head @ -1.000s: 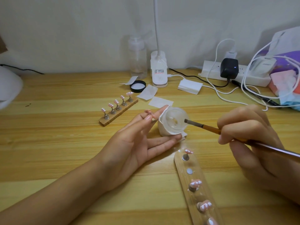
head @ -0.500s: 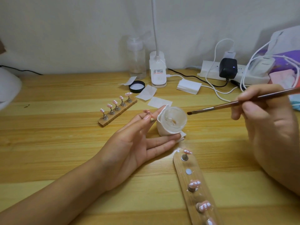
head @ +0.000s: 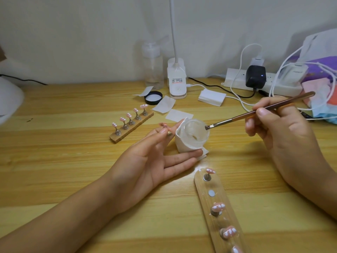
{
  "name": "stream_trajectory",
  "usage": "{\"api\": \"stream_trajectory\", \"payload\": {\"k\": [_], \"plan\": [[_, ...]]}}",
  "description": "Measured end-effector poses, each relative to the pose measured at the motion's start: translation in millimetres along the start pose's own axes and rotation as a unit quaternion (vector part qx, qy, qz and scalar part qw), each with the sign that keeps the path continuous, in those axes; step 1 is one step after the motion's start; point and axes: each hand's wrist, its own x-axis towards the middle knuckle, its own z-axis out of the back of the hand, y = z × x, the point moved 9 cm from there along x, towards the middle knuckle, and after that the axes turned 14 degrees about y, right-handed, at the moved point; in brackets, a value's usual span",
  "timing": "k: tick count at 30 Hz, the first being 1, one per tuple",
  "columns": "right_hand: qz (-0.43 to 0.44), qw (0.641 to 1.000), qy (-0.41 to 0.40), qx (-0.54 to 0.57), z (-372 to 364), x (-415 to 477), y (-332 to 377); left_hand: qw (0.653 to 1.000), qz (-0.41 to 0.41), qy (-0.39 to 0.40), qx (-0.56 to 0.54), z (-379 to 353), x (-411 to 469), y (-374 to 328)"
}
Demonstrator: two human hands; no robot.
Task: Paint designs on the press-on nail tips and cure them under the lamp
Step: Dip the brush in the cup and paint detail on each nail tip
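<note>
A wooden table (head: 63,161) of pale, striped planks lies under the fingers (head: 179,157) and runs away from them to a plain off-white wall (head: 91,33). Beyond the fingers, at the wall's foot, stands a white desk lamp (head: 176,79), its thin stem rising out of view. The light is soft and even, with faint shadows on the wall.
</note>
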Motion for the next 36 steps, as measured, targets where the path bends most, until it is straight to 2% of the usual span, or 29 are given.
{"api": "stream_trajectory", "payload": {"k": [3,5,8,10,13,16,18,21,27,36], "plan": [[-0.011,1.0,-0.009,-0.003,3.4,0.9,-2.1,1.0,-0.007,-0.015,-0.02,1.2,0.2,-1.3],[-0.019,1.0,-0.012,-0.003,5.6,1.1,-3.8,0.998,-0.031,-0.058,-0.001,6.0,-0.1,-2.7],[-0.029,0.999,-0.027,0.016,11.9,1.0,-6.5,0.971,-0.098,-0.181,0.123,19.4,-15.4,-11.1],[-0.03,0.997,-0.051,0.054,17.7,1.2,-8.0,0.947,-0.118,-0.21,0.214,16.9,-25.3,-14.9],[-0.039,0.991,-0.084,0.102,22.8,-1.1,-11.6,0.945,-0.107,-0.166,0.261,6.1,-26.4,-11.2],[-0.07,0.984,-0.073,0.143,16.6,-1.2,-13.6,0.946,-0.087,-0.117,0.288,-4.5,-21.3,-9.9],[-0.095,0.977,-0.051,0.183,8.6,0.9,-13.1,0.944,-0.081,-0.111,0.301,-6.4,-20.4,-10.6],[-0.095,0.98,-0.021,0.172,-4.7,-0.2,-5.6,0.944,-0.075,-0.104,0.305,-7.2,-19.7,-11.5],[-0.092,0.976,-0.03,0.197,-22.8,-12.8,-11.6,0.945,-0.082,-0.097,0.301,-9.8,-18.6,-13.2],[-0.091,0.976,-0.003,0.196,-28.4,-16.0,-8.1,0.94,-0.076,-0.093,0.319,-15.3,-18.3,-15.5]]}}
